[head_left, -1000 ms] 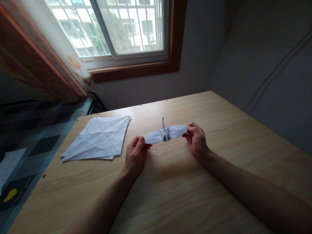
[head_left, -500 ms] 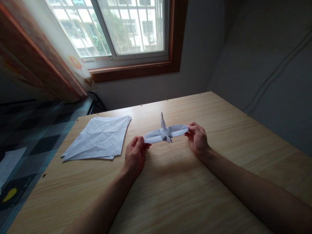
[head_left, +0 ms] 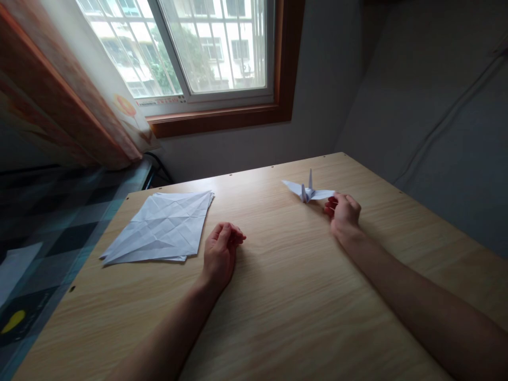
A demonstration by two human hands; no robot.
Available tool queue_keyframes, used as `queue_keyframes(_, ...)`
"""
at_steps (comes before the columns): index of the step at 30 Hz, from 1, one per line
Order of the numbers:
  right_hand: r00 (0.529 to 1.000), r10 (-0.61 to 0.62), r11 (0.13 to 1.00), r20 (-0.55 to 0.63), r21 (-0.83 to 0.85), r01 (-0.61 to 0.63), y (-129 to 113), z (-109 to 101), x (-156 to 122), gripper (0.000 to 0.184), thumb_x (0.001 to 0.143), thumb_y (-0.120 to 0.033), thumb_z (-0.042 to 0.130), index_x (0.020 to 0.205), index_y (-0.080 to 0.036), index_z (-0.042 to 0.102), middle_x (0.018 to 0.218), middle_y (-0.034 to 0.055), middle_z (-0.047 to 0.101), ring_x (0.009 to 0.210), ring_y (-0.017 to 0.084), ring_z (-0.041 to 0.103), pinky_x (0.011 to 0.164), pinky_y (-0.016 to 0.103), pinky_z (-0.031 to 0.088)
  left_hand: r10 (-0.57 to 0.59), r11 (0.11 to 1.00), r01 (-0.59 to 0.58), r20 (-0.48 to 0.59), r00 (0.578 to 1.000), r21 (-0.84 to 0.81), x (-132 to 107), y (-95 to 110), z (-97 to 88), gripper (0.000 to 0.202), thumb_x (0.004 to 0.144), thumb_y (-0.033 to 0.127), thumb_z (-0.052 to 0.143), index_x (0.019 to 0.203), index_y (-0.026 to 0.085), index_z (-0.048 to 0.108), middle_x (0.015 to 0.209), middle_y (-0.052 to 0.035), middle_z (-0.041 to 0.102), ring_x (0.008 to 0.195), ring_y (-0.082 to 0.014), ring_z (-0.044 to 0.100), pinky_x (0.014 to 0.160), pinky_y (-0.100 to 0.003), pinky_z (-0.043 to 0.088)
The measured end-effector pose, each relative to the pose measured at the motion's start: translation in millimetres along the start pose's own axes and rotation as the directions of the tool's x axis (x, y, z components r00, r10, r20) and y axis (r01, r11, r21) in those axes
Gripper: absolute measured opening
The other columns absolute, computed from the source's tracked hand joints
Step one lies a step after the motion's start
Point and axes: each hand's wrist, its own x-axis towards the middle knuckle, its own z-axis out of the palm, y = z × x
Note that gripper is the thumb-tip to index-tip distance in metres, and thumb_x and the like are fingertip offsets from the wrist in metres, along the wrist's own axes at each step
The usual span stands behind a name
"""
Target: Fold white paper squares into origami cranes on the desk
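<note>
1. Two hands are in the frame, along with one folded paper crane [head_left: 307, 194], one stack of creased white sheets [head_left: 162, 227] and one wooden table [head_left: 278, 301].
2. The crane is right of centre, its two wings spread and two narrow points rising; whether its underside touches the wood cannot be told.
3. The right hand [head_left: 343, 211] grips the tip of the crane's right-side wing between thumb and fingers.
4. The left hand [head_left: 223, 246], near the centre, has its fingers loosely curled; whether thumb and fingertips meet cannot be told.
5. The stack lies left of centre, just beside the left hand; uneven edges show several sheets, too closely layered to count.
6. The table's far edge runs behind the crane, slanting up toward the right; its left edge passes near the stack's lower-left corner.
7. Open wood stretches between the hands and across the lower middle, leaving room for sideways movement.
</note>
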Motion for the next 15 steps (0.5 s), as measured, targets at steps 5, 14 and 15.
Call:
queue_keyframes(5,0.991,-0.045,0.997,-0.126,-0.070,0.036,0.9,-13.6,37.6,0.011,0.066,-0.022,0.058,0.067,-0.019,0.048,0.056,-0.0060,0.053,0.043,0.007,0.052,0.039,0.015,0.044,-0.003,1.000,0.003,0.010,1.000,-0.003,-0.9,-0.8,0.4,0.031,0.070,0.041,0.076,0.065,0.016,0.058,0.065,0.0010,0.058,0.061,-0.0101,0.054,0.061,-0.021,0.042)
queue_keyframes(14,0.928,-0.348,0.911,-0.135,-0.283,0.301,11.6,-27.0,63.9,0.031,0.066,-0.025,0.057,0.089,-0.025,0.037,0.088,-0.0021,0.048,0.063,0.012,0.055,0.053,0.027,0.050,-0.010,0.999,0.010,-0.002,1.000,0.034,-3.4,3.4,2.3,0.031,0.068,0.040,0.076,0.065,0.016,0.057,0.064,0.0008,0.058,0.061,-0.0108,0.054,0.060,-0.023,0.042)
queue_keyframes(15,0.913,-0.397,0.883,-0.097,-0.313,0.350,12.6,-28.3,64.5,0.031,0.067,-0.026,0.056,0.092,-0.025,0.036,0.091,-0.0008,0.047,0.069,0.013,0.056,0.058,0.029,0.051,-0.009,0.999,0.009,-0.004,1.000,0.033,-3.5,3.4,2.4,0.031,0.068,0.040,0.076,0.065,0.016,0.057,0.064,0.0009,0.058,0.061,-0.0108,0.054,0.060,-0.023,0.042)
